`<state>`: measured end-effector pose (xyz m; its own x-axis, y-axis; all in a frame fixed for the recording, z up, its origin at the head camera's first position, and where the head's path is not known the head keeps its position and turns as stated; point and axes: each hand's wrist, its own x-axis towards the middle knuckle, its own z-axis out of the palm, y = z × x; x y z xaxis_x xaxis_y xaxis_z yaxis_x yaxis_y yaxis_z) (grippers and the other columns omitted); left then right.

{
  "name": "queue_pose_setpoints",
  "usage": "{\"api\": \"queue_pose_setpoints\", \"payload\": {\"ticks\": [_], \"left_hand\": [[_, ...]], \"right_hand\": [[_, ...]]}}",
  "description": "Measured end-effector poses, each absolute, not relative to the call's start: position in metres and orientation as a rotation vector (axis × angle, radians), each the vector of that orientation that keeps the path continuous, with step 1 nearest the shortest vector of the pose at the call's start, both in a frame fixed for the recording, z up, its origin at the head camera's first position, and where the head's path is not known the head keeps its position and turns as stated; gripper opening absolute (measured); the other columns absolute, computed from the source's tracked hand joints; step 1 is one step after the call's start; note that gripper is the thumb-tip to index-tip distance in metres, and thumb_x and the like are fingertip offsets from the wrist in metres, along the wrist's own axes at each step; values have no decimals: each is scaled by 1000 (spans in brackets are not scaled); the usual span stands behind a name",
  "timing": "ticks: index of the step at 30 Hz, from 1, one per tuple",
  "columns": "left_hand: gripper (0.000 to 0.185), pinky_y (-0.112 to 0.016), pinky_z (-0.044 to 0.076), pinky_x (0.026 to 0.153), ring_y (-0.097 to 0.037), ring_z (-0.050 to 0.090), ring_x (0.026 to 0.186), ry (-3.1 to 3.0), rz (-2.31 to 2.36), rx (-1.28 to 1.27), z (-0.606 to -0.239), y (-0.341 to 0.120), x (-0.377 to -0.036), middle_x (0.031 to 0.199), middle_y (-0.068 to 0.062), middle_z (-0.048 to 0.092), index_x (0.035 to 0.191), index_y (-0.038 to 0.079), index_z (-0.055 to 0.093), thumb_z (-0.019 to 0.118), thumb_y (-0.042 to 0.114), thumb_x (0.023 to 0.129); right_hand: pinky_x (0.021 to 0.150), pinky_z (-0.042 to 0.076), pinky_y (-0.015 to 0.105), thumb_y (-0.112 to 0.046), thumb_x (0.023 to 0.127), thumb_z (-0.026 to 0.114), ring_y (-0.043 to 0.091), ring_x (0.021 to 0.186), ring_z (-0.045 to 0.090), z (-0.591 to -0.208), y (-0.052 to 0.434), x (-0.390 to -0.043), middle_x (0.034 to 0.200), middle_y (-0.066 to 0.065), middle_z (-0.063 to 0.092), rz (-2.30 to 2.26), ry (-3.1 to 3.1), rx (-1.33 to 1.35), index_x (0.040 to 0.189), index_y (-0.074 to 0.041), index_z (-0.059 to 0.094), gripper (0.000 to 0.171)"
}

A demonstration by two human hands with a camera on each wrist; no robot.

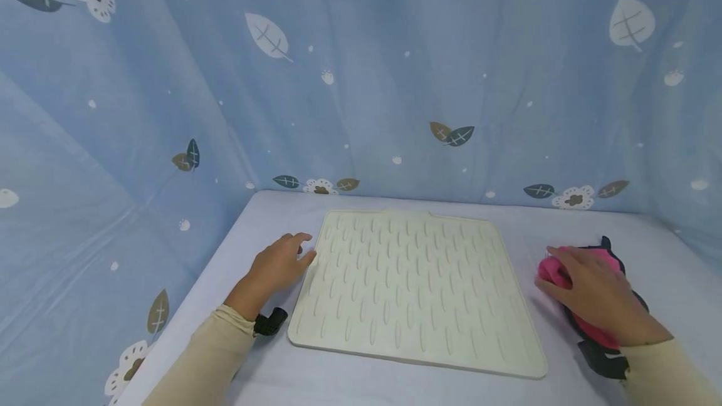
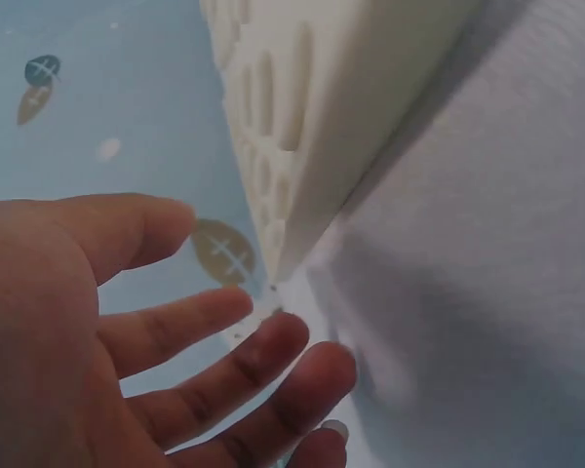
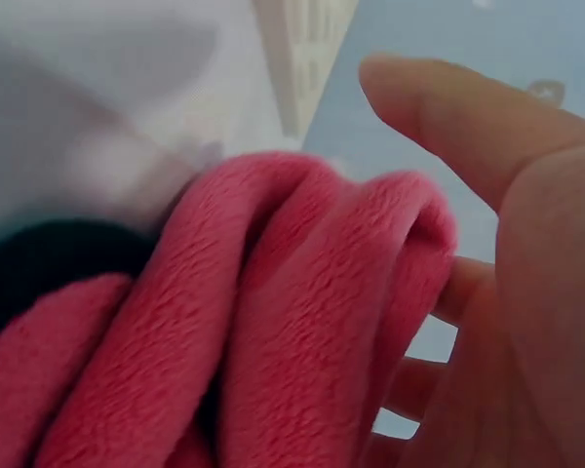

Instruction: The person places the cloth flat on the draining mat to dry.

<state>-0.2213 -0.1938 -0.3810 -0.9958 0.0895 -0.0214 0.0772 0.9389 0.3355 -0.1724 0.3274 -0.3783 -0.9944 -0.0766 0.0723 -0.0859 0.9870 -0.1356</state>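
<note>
A ribbed cream mat [image 1: 412, 287] lies flat on the white-covered table. Beside its left edge hovers my left hand [image 1: 276, 268], fingers spread and slightly bent, holding nothing. In the left wrist view, the mat's thick edge [image 2: 341, 127] rises just beyond those fingertips. Off to the right of the mat, my right hand [image 1: 600, 293] is over a bunched pink plush cloth [image 1: 555, 272] with dark trim. The right wrist view shows the folded cloth [image 3: 302, 292] standing between thumb and fingers. The thumb [image 3: 448, 117] is stretched out apart from it, and the fingers are partly hidden behind the folds.
Blue curtain [image 1: 366, 80] with leaf and flower prints hangs behind and at the sides of the table. White tablecloth [image 1: 395, 378] shows around the mat. Black wrist mounts [image 1: 271, 321] sit under both forearms.
</note>
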Motion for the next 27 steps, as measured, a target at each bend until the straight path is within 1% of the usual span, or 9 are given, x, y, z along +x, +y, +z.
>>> {"api": "queue_pose_setpoints", "payload": {"ticks": [4, 8, 13, 17, 23, 27], "left_hand": [[49, -40, 50, 70, -20, 60, 85, 3014, 514, 114, -385, -196, -223, 106, -8, 65, 142, 12, 55, 60, 35, 99], [48, -36, 48, 67, -18, 57, 80, 3001, 520, 126, -390, -198, -225, 101, -7, 64, 140, 10, 56, 61, 33, 99], [46, -32, 43, 64, -17, 53, 77, 2999, 510, 156, -395, -197, -227, 93, -5, 60, 138, 8, 58, 62, 31, 98], [43, -32, 45, 66, -17, 54, 79, 2994, 516, 177, -397, -197, -228, 97, -5, 60, 136, 9, 61, 64, 29, 97], [43, -37, 50, 74, -18, 57, 85, 2974, 529, 211, -397, -199, -229, 105, -8, 63, 136, 9, 60, 65, 24, 97], [43, -40, 52, 79, -19, 59, 89, 2956, 570, 217, -396, -199, -228, 109, -11, 63, 137, 7, 60, 65, 21, 96]], "right_hand": [[89, 36, 80, -57, 84, 72, 58, 125, 36, -385, 336, -175, 141, 39, 38, 250, -3105, 105, 144, 2, 41, 90], [86, 41, 77, -54, 80, 76, 58, 123, 36, -390, 341, -178, 140, 39, 37, 276, -3139, 61, 146, 3, 38, 95], [82, 43, 75, -45, 77, 82, 61, 120, 37, -395, 347, -181, 136, 42, 36, 282, -3190, -5, 146, 4, 37, 96], [85, 43, 75, -35, 77, 83, 60, 120, 39, -398, 349, -183, 136, 43, 37, 282, -3201, -8, 146, 6, 36, 92], [89, 40, 74, -30, 77, 84, 61, 124, 36, -400, 351, -185, 138, 42, 37, 294, -3200, 1, 147, 6, 35, 92], [89, 40, 74, -28, 80, 82, 62, 123, 38, -399, 350, -184, 137, 43, 39, 300, -3211, -15, 147, 7, 33, 90]]}}
